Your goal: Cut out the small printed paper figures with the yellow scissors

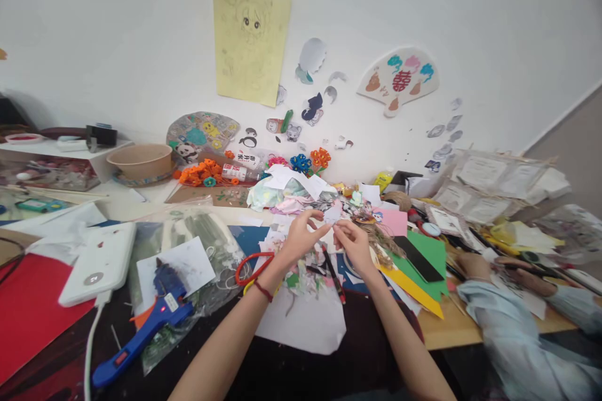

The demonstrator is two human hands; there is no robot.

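Both hands are raised close together over a cluttered table. Between them is a small pale paper piece. My right hand pinches its lower edge with thumb and fingertips. My left hand is beside the piece's left side, thumb pointing at it and fingers curved apart from the thumb. Below the hands, paper scraps lie on a white sheet. A dark pen with a red end lies near my right wrist, and red-handled scissors are beside my left wrist.
A blue glue gun rests at left on a plastic bag, near a white power bank with a cable. Green card and a black phone-like slab lie right. Another person's sleeves and hands are at far right.
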